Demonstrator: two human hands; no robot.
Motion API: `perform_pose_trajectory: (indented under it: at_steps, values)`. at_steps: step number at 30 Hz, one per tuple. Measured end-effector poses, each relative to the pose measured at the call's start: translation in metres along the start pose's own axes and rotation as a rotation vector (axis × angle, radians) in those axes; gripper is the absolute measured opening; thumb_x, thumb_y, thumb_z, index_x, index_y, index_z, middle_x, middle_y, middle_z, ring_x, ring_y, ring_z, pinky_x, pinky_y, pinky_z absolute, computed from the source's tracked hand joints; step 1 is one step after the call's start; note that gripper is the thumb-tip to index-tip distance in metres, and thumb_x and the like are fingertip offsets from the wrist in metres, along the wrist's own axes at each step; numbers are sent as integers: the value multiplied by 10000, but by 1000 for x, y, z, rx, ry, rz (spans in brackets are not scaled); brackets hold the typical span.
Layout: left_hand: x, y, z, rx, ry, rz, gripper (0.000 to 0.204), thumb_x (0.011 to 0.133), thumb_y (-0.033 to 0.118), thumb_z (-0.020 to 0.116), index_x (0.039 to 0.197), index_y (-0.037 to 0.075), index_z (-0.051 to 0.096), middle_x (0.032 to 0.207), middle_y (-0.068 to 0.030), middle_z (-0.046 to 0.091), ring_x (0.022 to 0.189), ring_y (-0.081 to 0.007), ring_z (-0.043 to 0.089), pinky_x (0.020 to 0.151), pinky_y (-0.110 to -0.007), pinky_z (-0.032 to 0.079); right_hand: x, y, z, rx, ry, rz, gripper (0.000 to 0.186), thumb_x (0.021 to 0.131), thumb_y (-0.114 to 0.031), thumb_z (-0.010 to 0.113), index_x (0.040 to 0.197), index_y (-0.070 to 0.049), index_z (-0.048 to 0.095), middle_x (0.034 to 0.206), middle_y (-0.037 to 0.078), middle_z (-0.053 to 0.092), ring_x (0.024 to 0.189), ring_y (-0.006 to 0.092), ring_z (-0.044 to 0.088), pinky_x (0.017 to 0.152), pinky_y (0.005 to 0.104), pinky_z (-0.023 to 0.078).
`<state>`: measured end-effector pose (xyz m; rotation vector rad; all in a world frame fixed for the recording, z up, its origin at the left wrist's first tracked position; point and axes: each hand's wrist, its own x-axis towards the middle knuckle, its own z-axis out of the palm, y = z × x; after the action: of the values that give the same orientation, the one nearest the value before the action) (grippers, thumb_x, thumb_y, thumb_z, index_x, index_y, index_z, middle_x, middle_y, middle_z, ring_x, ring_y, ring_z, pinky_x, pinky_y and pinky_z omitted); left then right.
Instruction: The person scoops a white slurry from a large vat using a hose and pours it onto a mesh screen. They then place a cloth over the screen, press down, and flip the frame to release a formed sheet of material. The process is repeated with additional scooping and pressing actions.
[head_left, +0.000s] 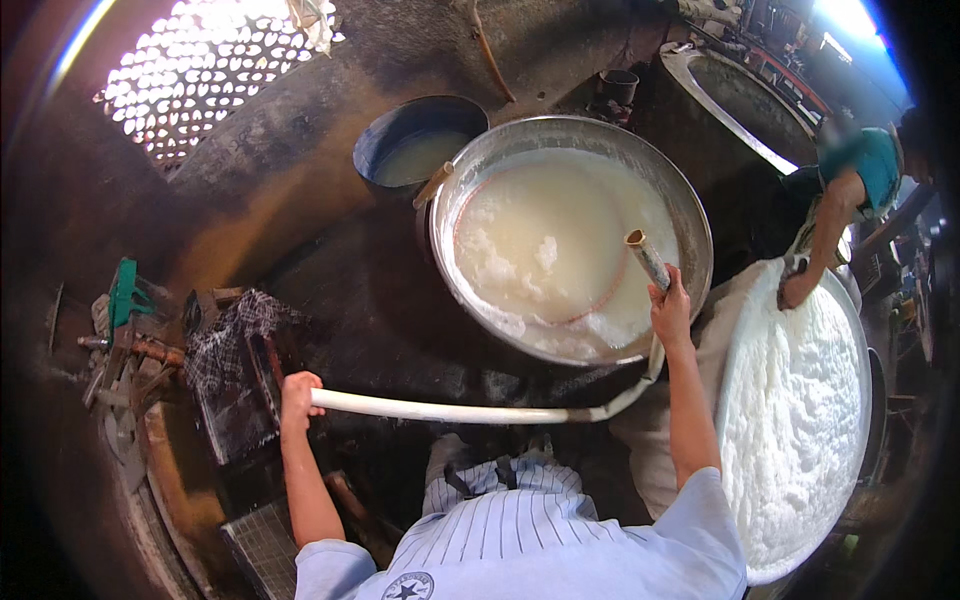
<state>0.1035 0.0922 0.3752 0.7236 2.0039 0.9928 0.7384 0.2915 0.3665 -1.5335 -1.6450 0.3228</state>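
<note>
My left hand (299, 398) is closed round the near-left end of a long white hose (440, 408). From there the hose runs across in front of my body, then bends up toward the pot. My right hand (672, 305) grips a hollow tube (650, 260) at the hose's other end; its open mouth points up over the pot. The wide metal pot (575, 122) holds cloudy, pale liquid (560, 225) with white clumps. A thin reddish ring shows in the liquid. How tube and hose join is hidden behind my right hand and forearm.
At right, a big round tub (866, 360) is heaped with white, fluffy wet material (790, 440); a co-worker's hand (798, 287) reaches into its far side. A dark blue bucket (368, 165) of liquid stands behind the pot. Checked cloth (235, 335) and a green object (122, 292) lie left.
</note>
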Motion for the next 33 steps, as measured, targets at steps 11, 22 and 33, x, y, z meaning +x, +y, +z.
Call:
perform_pose_trajectory:
  at_steps: [11,22,33]
  values:
    - [268,-111,121,261,-608,-576,215,805,119,452,815,-7,627,613,-170,595,412,-244,559,349,-323,428,81,49,136,-628,-454,476,410,805,-59,563,1198,-58,445,956,269,620,912,456,604,765,524,476]
    - [530,-159,131,-119,-332,-381,261,865,264,520,1043,89,593,888,-78,582,691,-207,564,574,-362,501,68,32,421,-531,-610,835,467,737,-185,634,1178,-43,575,1017,255,639,927,388,642,804,440,518]
    - [419,-161,218,-734,-701,-1163,365,887,318,571,1163,80,554,1042,-174,591,843,-347,625,712,-488,546,152,-65,449,-42,-212,1186,425,779,-291,680,1087,-20,568,957,135,624,792,255,648,566,408,546]
